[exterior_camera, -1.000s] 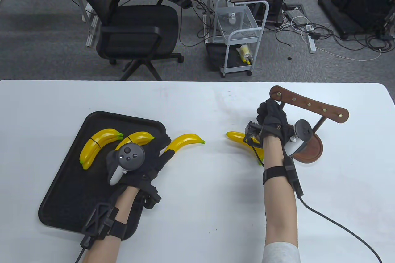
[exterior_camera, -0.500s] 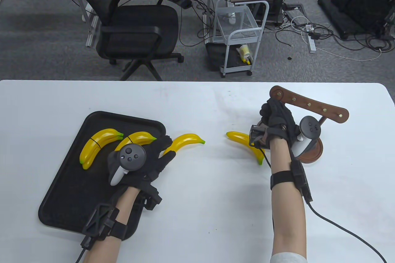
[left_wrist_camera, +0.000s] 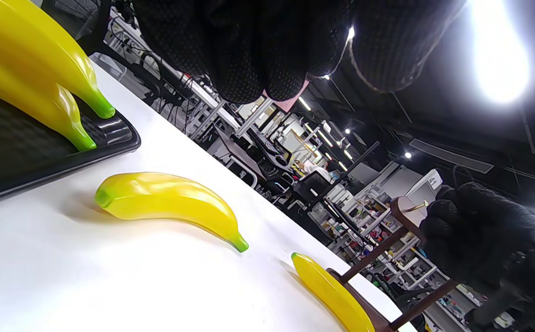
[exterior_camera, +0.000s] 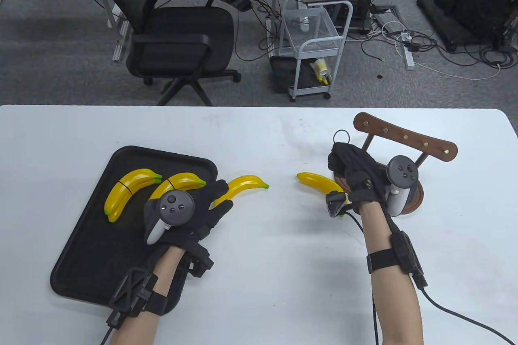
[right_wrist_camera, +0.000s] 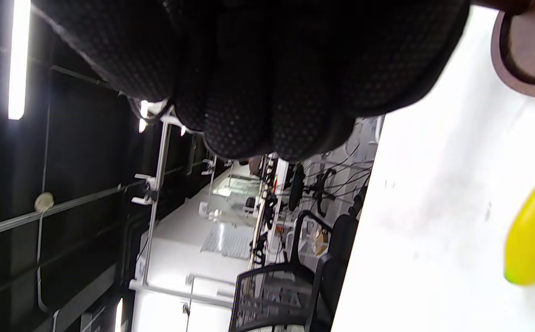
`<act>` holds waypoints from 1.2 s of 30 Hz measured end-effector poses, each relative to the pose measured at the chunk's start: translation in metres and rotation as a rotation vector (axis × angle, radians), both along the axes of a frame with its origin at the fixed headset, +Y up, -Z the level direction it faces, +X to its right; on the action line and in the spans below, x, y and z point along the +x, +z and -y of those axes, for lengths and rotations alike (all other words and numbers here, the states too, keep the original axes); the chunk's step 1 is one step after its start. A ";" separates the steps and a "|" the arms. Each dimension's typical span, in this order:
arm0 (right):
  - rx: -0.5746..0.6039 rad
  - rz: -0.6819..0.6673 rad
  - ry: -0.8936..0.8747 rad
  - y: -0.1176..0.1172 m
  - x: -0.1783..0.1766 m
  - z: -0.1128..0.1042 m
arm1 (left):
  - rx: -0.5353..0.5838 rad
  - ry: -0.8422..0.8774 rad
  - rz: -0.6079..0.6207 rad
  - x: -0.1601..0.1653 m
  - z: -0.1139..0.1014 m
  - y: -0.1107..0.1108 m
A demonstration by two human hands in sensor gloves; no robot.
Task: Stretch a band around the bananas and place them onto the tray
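Progress, left to right:

- Tray, under and beyond left hand: two banded pairs of bananas. First pair left of the knuckles, dark band visible across it. Second pair just ahead of the tracker, partly covered. Judged done: two bundles placed.
- Left hand: hovering over the tray's right edge, fingers extended and spread toward the loose banana, holding nothing. In the left wrist view, fingertips hanging clear above the table.
- Loose banana: on the table, just beyond the left fingertips, off the tray. No band on it.
- Second loose banana: on the table immediately left of right hand, partly hidden by the wrist. No band on it.
- Right hand: fingers curled, a small black band looping out above the knuckles, evidently pinched. Wooden peg rack just beyond and right of the hand.

Remaining, as judged: bringing the two loose bananas together, stretching the band around them, transferring the bundle to the tray.
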State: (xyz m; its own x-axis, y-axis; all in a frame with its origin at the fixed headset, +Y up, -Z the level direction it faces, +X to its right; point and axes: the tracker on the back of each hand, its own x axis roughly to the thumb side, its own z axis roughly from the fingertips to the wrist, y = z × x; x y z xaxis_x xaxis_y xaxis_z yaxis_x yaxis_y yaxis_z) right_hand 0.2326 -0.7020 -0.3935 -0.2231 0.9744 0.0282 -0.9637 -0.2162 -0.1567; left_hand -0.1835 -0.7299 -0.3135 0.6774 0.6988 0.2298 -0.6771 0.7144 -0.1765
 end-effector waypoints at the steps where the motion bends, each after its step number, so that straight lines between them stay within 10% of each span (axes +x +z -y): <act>1: 0.011 -0.023 0.020 0.003 -0.003 0.000 | 0.000 -0.002 0.001 0.001 0.000 0.000; 36: 0.032 -0.686 0.136 0.052 -0.115 0.025 | 0.025 0.046 0.118 0.015 -0.003 0.005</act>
